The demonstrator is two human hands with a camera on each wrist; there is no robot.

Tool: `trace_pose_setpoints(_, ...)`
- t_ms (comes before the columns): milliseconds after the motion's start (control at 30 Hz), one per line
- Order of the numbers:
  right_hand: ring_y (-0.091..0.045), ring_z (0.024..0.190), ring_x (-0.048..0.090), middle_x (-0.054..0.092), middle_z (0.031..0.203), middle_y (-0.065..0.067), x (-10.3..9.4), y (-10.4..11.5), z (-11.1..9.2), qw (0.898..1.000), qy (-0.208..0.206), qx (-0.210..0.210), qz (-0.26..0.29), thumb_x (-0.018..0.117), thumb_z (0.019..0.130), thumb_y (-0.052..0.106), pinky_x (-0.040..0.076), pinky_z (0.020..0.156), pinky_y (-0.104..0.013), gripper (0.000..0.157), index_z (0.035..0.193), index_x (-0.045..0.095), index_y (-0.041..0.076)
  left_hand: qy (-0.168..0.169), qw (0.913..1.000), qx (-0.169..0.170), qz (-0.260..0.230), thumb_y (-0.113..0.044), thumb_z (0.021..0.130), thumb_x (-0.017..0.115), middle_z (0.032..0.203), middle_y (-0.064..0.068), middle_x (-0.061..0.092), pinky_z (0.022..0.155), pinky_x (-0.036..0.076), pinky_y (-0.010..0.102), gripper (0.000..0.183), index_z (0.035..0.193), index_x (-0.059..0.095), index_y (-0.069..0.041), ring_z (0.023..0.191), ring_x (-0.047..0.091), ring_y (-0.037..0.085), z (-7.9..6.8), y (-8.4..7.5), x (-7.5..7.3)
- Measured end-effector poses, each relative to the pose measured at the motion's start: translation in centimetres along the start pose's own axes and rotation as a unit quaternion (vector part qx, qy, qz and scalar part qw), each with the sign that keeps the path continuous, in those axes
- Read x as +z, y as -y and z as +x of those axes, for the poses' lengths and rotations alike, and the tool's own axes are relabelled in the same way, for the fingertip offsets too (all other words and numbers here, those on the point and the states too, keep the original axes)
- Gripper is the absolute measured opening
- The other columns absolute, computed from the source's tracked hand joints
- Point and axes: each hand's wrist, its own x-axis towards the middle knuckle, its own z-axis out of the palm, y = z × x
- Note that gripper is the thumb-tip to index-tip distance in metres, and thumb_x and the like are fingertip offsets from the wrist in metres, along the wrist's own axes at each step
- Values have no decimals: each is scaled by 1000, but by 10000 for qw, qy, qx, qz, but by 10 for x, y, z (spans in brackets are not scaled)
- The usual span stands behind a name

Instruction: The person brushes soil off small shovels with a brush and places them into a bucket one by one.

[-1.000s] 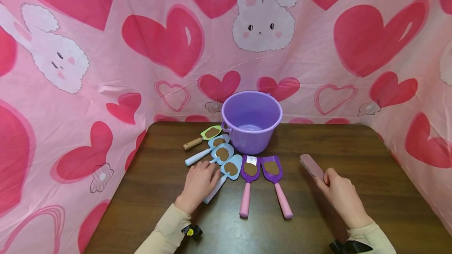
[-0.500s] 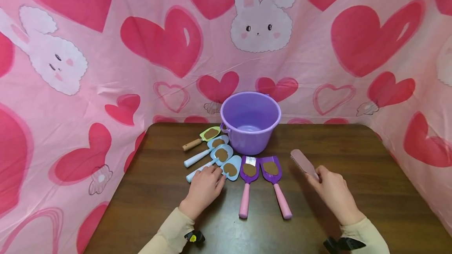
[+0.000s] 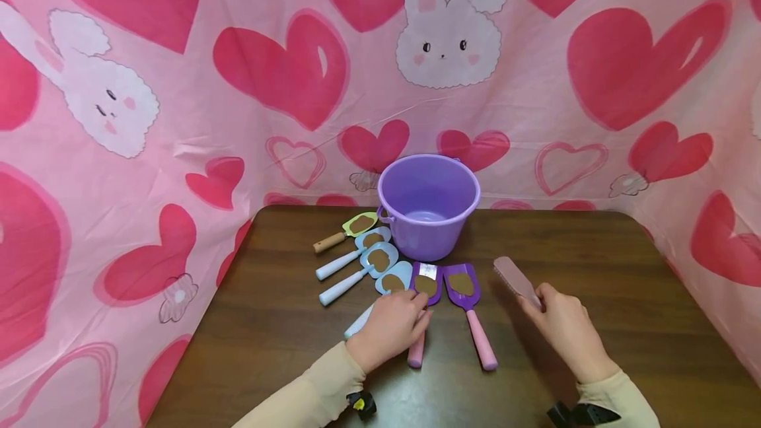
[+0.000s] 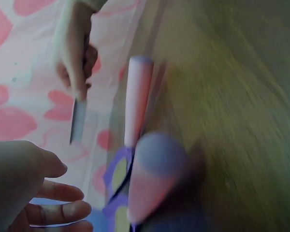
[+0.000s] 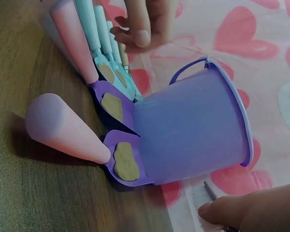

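Observation:
My left hand (image 3: 389, 325) hovers over the left purple shovel (image 3: 417, 352), partly covering its pink handle. In the left wrist view, its loosely bent fingers (image 4: 63, 211) stand apart from that handle, holding nothing. My right hand (image 3: 567, 329) grips a pink brush (image 3: 516, 279), raised at the right; pale bristles (image 5: 202, 205) show in the right wrist view. A second purple shovel (image 3: 480, 341) lies between the hands. Brown, clay-like lumps (image 5: 125, 161) sit on the shovel blades. Three light-blue shovels (image 3: 343, 287) fan out at the left, the nearest partly hidden by my left hand.
Behind the shovels stands a purple bucket (image 3: 425, 240), with their blades fanned around its base. A green shovel (image 3: 329, 242) with a wooden handle lies farthest left. The brown table (image 3: 267, 335) backs onto a pink cloth (image 3: 351, 98) printed with hearts and rabbits.
My left hand has moved right from the blue shovels to over the left purple one, uncovering a blue handle. My right hand, with the brush, has shifted slightly left.

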Motion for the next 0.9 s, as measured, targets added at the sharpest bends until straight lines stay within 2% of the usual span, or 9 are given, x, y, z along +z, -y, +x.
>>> trace_pose_setpoints(200, -27, 56, 53, 58, 64, -7, 0, -4, -3, 9996, 219, 185, -81, 74, 94, 22, 43, 52, -47, 27, 81, 58, 4, 673, 9960, 591, 76, -34, 101, 66, 80, -5, 64, 47, 41, 27, 17, 96, 62, -19, 67, 65, 12, 22, -25, 9)
trace_pose_setpoints(267, -27, 57, 53, 58, 64, -6, 1, -4, -4, 9992, 305, 236, -106, 73, 94, 23, 43, 52, -47, 28, 80, 57, 5, 859, 9932, 774, 110, -35, 103, 63, 86, -5, 69, 48, 42, 27, 14, 105, 65, -20, 71, 67, 12, 28, -32, 11)
trace_pose_setpoints(367, -27, 57, 52, 56, 64, -6, 2, -5, -4, 9990, 362, 242, -116, 73, 94, 23, 42, 52, -46, 29, 80, 56, 5, 1202, 9882, 944, 59, -36, 107, 57, 98, -5, 74, 51, 46, 29, 23, 125, 67, -25, 80, 71, 10, 34, -42, 13)
trace_pose_setpoints(467, -25, 57, 51, 56, 64, -6, 3, -4, -3, 9991, 368, 173, -113, 74, 94, 22, 42, 52, -45, 28, 81, 58, 3, 1648, 9805, 1071, 30, -40, 110, 49, 113, -5, 75, 59, 51, 31, 36, 142, 62, -31, 90, 73, 11, 36, -50, 15)
trace_pose_setpoints(533, -24, 56, 50, 55, 64, -5, 4, -5, -1, 9991, 390, 128, -111, 74, 94, 21, 41, 52, -44, 28, 82, 58, 2, 1927, 9752, 1092, -35, -44, 111, 43, 120, -5, 74, 65, 54, 33, 41, 147, 58, -33, 96, 73, 12, 36, -55, 17)
trace_pose_setpoints(633, -23, 56, 50, 55, 64, -5, 5, -5, -1, 9990, 428, 86, -112, 73, 94, 22, 40, 51, -42, 28, 83, 59, 1, 2342, 9668, 1012, -168, -51, 111, 36, 126, -5, 72, 71, 55, 36, 46, 150, 55, -34, 102, 72, 14, 35, -61, 22)
trace_pose_setpoints(733, -23, 56, 50, 54, 64, -4, 6, -5, -2, 9985, 523, 100, -105, 73, 95, 23, 40, 51, -41, 28, 83, 58, 2, 2570, 9617, 926, -214, -56, 110, 32, 128, -6, 71, 71, 54, 37, 49, 148, 56, -35, 103, 72, 14, 35, -66, 25)
trace_pose_setpoints(800, -22, 56, 50, 54, 64, -4, 7, -6, -3, 9981, 590, 123, -97, 73, 95, 24, 40, 51, -41, 28, 83, 58, 3, 2645, 9600, 890, -203, -58, 109, 32, 129, -6, 70, 69, 53, 36, 50, 146, 58, -35, 102, 71, 13, 34, -68, 25)
trace_pose_setpoints(900, -22, 56, 49, 54, 64, -3, 9, -6, -5, 9974, 685, 190, -89, 74, 95, 24, 40, 51, -40, 28, 82, 58, 4, 2624, 9608, 871, -201, -59, 109, 34, 119, -7, 71, 64, 51, 34, 46, 132, 64, -34, 95, 71, 12, 32, -69, 26)
